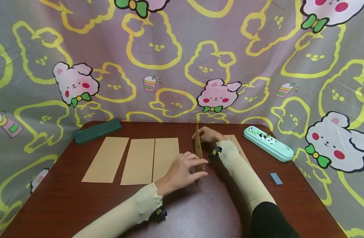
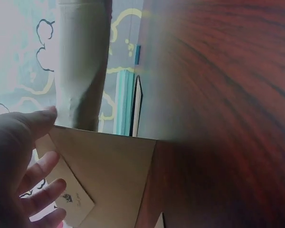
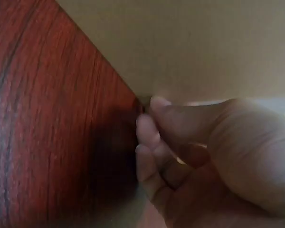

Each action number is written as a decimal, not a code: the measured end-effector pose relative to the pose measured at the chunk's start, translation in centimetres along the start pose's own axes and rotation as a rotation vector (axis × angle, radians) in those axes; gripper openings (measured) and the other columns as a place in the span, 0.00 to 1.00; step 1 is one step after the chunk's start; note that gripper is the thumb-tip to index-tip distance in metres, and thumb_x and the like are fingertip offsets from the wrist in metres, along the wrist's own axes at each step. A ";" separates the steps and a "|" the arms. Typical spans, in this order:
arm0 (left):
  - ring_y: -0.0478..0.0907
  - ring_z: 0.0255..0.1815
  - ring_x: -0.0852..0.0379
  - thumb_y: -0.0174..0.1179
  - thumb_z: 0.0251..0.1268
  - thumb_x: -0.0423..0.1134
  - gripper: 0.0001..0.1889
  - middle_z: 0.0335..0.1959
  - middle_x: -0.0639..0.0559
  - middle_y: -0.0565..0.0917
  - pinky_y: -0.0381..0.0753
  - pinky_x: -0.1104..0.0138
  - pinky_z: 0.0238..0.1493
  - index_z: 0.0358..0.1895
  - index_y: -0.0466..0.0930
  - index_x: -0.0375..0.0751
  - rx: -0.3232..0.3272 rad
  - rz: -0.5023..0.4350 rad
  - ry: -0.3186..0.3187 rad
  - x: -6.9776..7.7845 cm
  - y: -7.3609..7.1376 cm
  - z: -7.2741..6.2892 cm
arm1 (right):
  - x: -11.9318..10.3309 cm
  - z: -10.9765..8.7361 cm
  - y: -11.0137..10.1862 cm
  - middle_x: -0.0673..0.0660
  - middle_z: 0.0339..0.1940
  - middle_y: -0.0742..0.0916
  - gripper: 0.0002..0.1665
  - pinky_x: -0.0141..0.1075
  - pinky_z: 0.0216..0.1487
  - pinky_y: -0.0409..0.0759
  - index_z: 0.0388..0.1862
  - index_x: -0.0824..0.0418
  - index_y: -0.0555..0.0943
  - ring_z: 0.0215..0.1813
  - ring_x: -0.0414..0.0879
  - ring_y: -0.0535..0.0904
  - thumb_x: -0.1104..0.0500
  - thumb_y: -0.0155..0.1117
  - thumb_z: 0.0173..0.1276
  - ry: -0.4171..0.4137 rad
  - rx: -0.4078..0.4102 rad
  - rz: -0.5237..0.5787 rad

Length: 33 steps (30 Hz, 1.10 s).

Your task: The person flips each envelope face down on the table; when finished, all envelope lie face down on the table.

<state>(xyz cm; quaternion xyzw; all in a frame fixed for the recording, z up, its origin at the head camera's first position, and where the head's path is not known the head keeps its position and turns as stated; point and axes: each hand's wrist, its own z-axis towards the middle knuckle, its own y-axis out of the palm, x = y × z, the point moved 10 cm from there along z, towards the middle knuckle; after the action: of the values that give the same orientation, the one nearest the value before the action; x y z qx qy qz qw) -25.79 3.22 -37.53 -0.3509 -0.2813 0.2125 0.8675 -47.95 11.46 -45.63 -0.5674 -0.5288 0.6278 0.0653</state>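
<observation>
A thin brown kraft-paper piece [image 1: 199, 145] stands on its edge on the table, between my hands. At its far end my right hand [image 1: 210, 135] pinches the lower corner between thumb and fingertips, seen close up against the brown surface [image 3: 190, 52]. My left hand [image 1: 183, 170] is at the near end, thumb and index finger spread about the edge. In the left wrist view the left thumb [image 2: 40, 121] lies by the sheet's top corner, other fingers loosely bent. Another brown piece [image 1: 236, 145] with a small dark print lies partly hidden behind the right forearm.
Three flat brown kraft pieces [image 1: 106, 160], [image 1: 138, 162], [image 1: 166, 155] lie in a row on the left. A dark green case [image 1: 97, 130] is at the back left. On the right are a mint panda pencil case [image 1: 268, 142] and a blue-grey eraser-like block [image 1: 276, 178]. A patterned curtain [image 1: 170, 76] hangs behind.
</observation>
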 end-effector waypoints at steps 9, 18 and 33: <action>0.80 0.48 0.60 0.77 0.55 0.54 0.19 0.40 0.61 0.88 0.77 0.62 0.51 0.50 0.91 0.55 0.035 0.040 0.026 0.1 -1.9 0.1 | 0.9 -1.3 -1.3 0.64 0.53 0.87 0.16 0.48 0.61 0.84 0.59 0.70 0.80 0.52 0.51 0.87 0.70 0.56 0.76 0.052 -0.041 0.252; 0.80 0.43 0.59 0.77 0.54 0.55 0.19 0.36 0.60 0.90 0.77 0.62 0.48 0.46 0.93 0.50 0.058 0.089 0.046 -0.5 -4.5 -1.0 | 2.1 -4.2 -5.8 0.50 0.44 0.88 0.20 0.50 0.61 0.83 0.66 0.72 0.76 0.43 0.44 0.88 0.64 0.57 0.80 0.087 0.020 0.490; 0.80 0.39 0.60 0.77 0.53 0.56 0.19 0.35 0.61 0.91 0.77 0.63 0.43 0.45 0.93 0.52 -0.159 0.143 -0.025 -1.9 -1.7 -2.2 | 2.2 -3.9 -5.3 0.53 0.40 0.89 0.19 0.56 0.61 0.82 0.60 0.72 0.80 0.41 0.48 0.89 0.63 0.63 0.76 0.086 0.033 0.444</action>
<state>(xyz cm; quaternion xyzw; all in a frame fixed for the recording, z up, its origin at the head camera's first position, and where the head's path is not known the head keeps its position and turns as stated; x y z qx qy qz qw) -25.52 -0.04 -38.28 -0.4350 -0.2822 0.2551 0.8161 -48.36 17.54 -42.31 -0.6948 -0.3774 0.6107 -0.0426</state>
